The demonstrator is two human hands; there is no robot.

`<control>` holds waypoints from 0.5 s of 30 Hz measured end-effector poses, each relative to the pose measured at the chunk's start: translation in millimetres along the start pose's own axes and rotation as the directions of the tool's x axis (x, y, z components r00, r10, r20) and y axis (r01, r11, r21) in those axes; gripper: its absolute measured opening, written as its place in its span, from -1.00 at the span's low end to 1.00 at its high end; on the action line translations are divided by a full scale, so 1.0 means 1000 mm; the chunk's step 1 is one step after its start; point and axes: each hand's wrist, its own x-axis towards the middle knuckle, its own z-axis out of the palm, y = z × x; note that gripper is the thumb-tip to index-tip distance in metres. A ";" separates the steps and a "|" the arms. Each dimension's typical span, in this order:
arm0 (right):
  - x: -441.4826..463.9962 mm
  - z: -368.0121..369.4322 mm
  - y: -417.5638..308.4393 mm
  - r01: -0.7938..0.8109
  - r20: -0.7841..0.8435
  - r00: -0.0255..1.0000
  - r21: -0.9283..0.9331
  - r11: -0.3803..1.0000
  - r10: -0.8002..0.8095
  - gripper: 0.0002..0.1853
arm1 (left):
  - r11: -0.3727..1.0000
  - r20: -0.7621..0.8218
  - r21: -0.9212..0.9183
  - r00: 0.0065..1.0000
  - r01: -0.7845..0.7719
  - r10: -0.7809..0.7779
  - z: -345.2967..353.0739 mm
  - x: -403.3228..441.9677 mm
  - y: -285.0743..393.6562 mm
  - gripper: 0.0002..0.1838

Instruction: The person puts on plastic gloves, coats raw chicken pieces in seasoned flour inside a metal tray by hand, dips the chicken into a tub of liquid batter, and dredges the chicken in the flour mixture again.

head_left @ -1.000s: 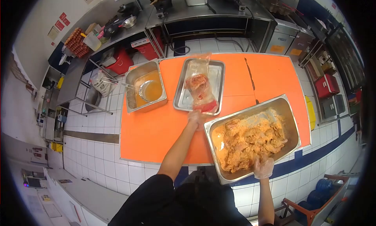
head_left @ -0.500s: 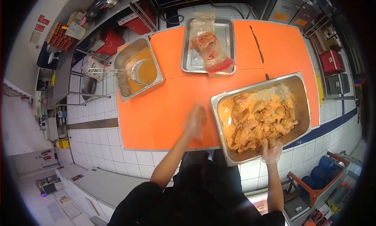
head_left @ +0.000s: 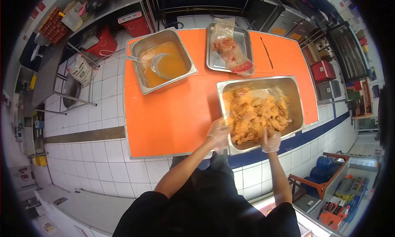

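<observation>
A deep metal pan [head_left: 299, 103] stands on the right front of the orange table, holding pieces of raw meat, probably chicken, in an orange coating [head_left: 257, 113]. My left hand [head_left: 219, 134], in a clear plastic glove, is closed on the pan's left rim. At the front rim is my right hand [head_left: 270, 141], gloved too, with its fingers reaching down into the coated meat; their tips are hidden among the pieces.
Left of the pan, a second metal pan [head_left: 190, 66] holds orange liquid with a long-handled strainer [head_left: 163, 65] in it. Behind, a shallow tray [head_left: 242, 35] carries a plastic bag [head_left: 230, 52] with reddish meat. The orange table [head_left: 164, 126] has a metal edge.
My left hand has moved right, from above the table to the pan's rim. My right hand stays at the meat by the front rim. The view has shifted.
</observation>
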 end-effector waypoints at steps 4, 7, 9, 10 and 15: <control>-0.025 -0.006 -0.114 0.001 0.041 0.999 0.008 1.000 -0.001 -0.69 | 0.996 -0.091 -0.092 0.996 -0.012 0.004 -0.079 -0.071 -0.005 -0.64; -0.055 0.025 -0.191 -0.068 0.041 0.997 0.032 0.997 0.066 -0.65 | 0.997 -0.211 -0.081 0.977 0.020 -0.036 -0.142 -0.122 0.001 -0.69; -0.066 0.028 -0.240 0.021 -0.081 0.996 -0.007 1.000 -0.022 -0.65 | 0.982 -0.304 -0.188 0.948 0.033 -0.090 -0.179 -0.145 -0.017 -0.70; -0.066 0.027 -0.258 0.016 0.061 0.998 0.047 0.999 -0.019 -0.67 | 0.988 -0.424 -0.155 0.903 -0.005 -0.062 -0.185 -0.159 0.009 -0.85; -0.060 0.024 -0.350 0.043 0.282 0.951 0.277 0.960 -0.124 -0.71 | 0.980 -0.615 -0.197 0.783 -0.039 -0.092 -0.264 -0.185 -0.011 -0.87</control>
